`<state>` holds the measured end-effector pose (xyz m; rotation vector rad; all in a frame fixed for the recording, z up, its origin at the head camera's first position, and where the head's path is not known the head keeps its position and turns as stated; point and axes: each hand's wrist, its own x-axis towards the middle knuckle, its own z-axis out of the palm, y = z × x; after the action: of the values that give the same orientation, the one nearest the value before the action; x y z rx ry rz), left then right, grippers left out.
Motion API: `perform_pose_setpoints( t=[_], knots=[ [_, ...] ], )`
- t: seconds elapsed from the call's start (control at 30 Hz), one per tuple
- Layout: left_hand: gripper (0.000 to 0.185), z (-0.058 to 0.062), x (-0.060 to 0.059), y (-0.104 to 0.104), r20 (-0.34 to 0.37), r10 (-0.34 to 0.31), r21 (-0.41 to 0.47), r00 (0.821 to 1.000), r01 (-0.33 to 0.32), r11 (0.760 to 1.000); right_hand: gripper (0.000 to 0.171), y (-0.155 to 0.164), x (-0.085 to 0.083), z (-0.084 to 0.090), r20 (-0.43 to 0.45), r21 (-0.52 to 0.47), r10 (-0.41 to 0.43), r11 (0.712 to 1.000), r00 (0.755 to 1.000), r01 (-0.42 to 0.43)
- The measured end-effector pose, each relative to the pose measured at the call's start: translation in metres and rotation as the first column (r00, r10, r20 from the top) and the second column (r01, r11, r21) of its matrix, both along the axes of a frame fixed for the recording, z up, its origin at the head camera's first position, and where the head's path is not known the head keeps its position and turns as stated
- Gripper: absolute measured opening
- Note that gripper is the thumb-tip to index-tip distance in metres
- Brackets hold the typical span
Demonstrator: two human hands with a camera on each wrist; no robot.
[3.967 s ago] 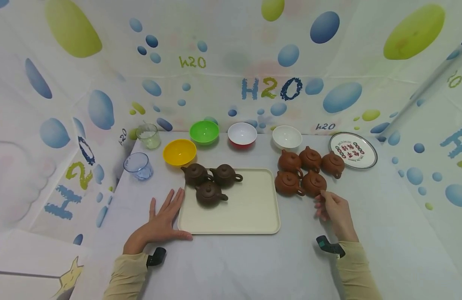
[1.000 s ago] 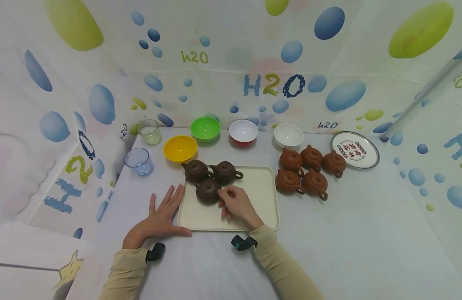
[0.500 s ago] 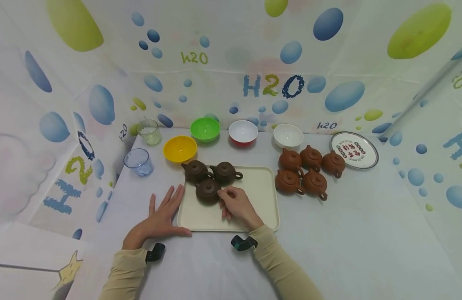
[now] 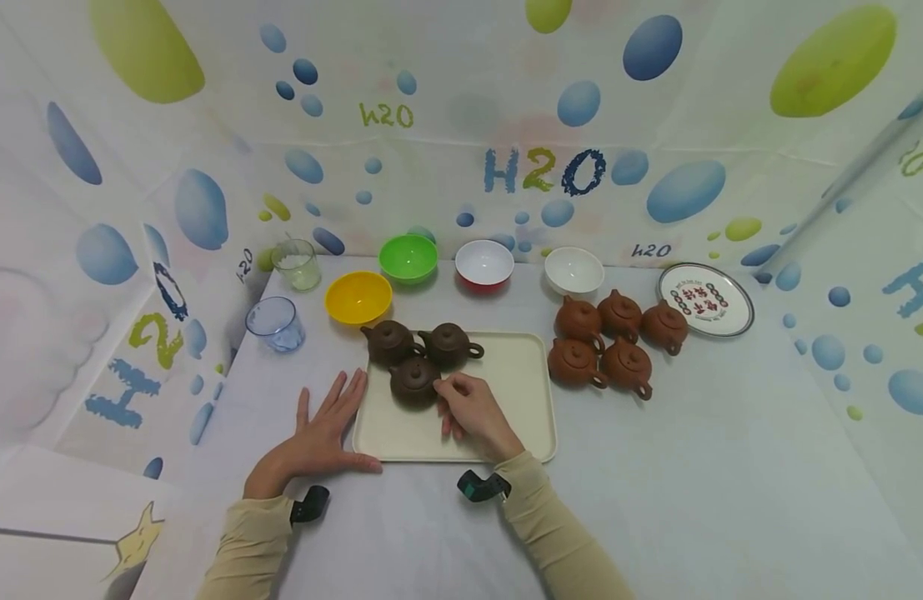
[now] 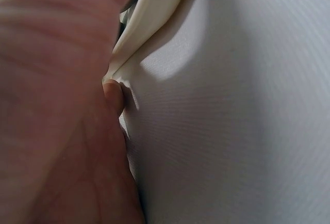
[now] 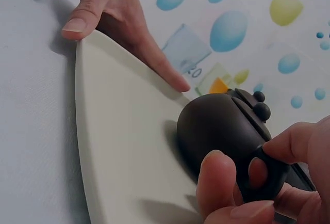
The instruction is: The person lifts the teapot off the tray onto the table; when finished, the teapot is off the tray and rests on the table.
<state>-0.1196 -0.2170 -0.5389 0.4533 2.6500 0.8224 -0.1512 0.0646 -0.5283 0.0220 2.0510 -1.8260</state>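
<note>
Three dark brown teapots stand close together on the left part of a cream tray (image 4: 506,417). My right hand (image 4: 476,417) pinches the handle of the front dark brown teapot (image 4: 414,383); in the right wrist view thumb and fingers surround the handle loop (image 6: 273,175). Behind that pot are the back-left dark teapot (image 4: 389,343) and the back-right dark teapot (image 4: 448,344). With fingers spread, my left hand (image 4: 318,437) lies along the tray's left edge, thumb at its front-left corner. In the left wrist view, the palm (image 5: 56,110) hides most of the tray.
Several reddish-brown teapots (image 4: 576,363) cluster right of the tray, with an oval plate (image 4: 704,300) behind. A yellow bowl (image 4: 358,298), green bowl (image 4: 408,259), red-and-white bowl (image 4: 484,267) and white bowl (image 4: 574,271) line the back. Two glasses, one blue (image 4: 275,325), stand left.
Over four seconds my right hand has moved left from a reddish-brown teapot's handle to the front dark teapot's handle. My left hand and the teapots have stayed in place.
</note>
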Motion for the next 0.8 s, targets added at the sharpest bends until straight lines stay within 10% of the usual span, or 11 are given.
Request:
perform_pose_setpoints(
  t=[0.8],
  knots=[
    [0.143, -0.0059, 0.0007, -0.001, -0.025, 0.0, 0.02, 1.0, 0.001, 1.0, 0.037, 0.001, -0.0002, -0.0013, 0.0, -0.018, -0.002, 1.0, 1.0, 0.002]
  ],
)
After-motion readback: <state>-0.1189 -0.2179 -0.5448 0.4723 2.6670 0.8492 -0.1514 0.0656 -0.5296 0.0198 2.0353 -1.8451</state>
